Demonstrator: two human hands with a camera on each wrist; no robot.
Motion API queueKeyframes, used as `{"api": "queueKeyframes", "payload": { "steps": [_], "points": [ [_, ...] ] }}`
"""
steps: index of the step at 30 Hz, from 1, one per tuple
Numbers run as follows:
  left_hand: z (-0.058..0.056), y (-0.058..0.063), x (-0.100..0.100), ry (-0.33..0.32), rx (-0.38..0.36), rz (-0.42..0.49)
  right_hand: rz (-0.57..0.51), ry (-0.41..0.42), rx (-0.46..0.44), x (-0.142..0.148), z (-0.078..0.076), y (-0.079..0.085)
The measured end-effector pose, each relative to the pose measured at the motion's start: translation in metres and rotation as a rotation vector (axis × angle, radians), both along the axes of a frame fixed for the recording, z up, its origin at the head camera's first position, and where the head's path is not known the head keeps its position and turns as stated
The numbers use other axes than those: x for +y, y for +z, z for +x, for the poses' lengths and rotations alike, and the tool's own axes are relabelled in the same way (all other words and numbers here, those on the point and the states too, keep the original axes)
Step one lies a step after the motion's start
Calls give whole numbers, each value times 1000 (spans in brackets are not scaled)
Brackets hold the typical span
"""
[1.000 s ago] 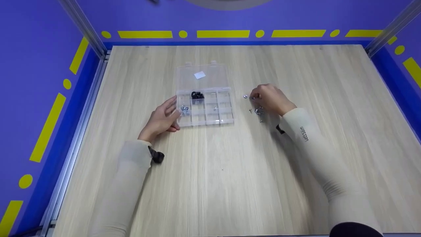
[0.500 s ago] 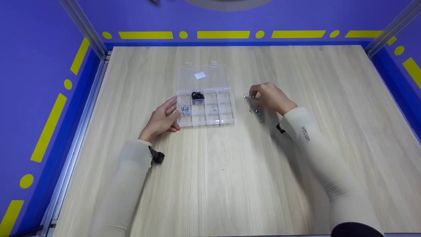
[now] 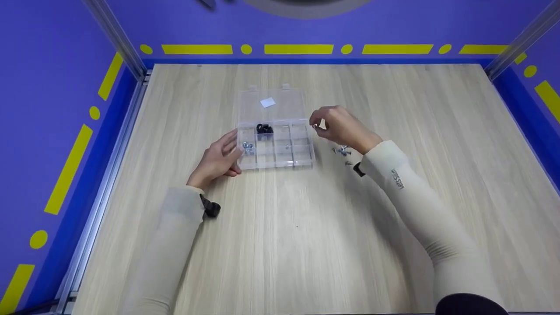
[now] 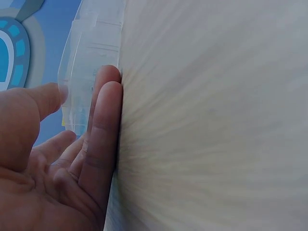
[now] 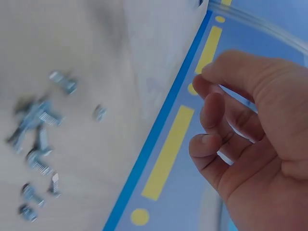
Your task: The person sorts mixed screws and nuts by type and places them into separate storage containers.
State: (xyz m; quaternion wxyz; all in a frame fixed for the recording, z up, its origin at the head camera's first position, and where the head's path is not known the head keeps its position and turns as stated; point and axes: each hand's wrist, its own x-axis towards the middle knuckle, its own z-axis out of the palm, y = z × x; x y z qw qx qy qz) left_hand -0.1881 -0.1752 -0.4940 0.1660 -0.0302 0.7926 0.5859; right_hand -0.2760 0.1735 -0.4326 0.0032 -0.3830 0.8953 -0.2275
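Observation:
A clear plastic compartment box [image 3: 280, 165] lies with its lid folded back. Its left column holds several silver nuts [image 3: 247, 146], and small black parts [image 3: 264, 128] fill a back compartment beside them. One tiny silver piece [image 3: 288, 147] sits in the third column. My left hand [image 3: 217, 157] grips the box's left side; in the left wrist view the thumb is on its upper edge and the fingers are low against it. Just off the box's right side, my right hand [image 3: 343, 127] pinches a small shiny metal piece [image 3: 315, 126], apparently a nut, between thumb and index finger.
Several loose silver screws [image 5: 36, 115] lie on the wooden table [image 3: 280, 245], under and beside my right wrist. A small metal piece [image 5: 99, 113] lies apart from them. A white label [image 3: 267, 102] shows on the open lid. Blue panels [image 3: 297, 37] wall the table.
My right hand has moved left toward the box. The silver nut that lay on the table left of that hand is gone from its spot. My left hand keeps its hold.

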Motion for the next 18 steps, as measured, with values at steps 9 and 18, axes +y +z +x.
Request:
{"api": "queueKeyframes", "payload": {
  "steps": [9,18],
  "points": [
    [-1,-2,0,1,5,13,13,82,12,-37,6,6],
    [-1,-2,-2,-33,16,8,11,159,21,-64,6,-1]
  ]
}}
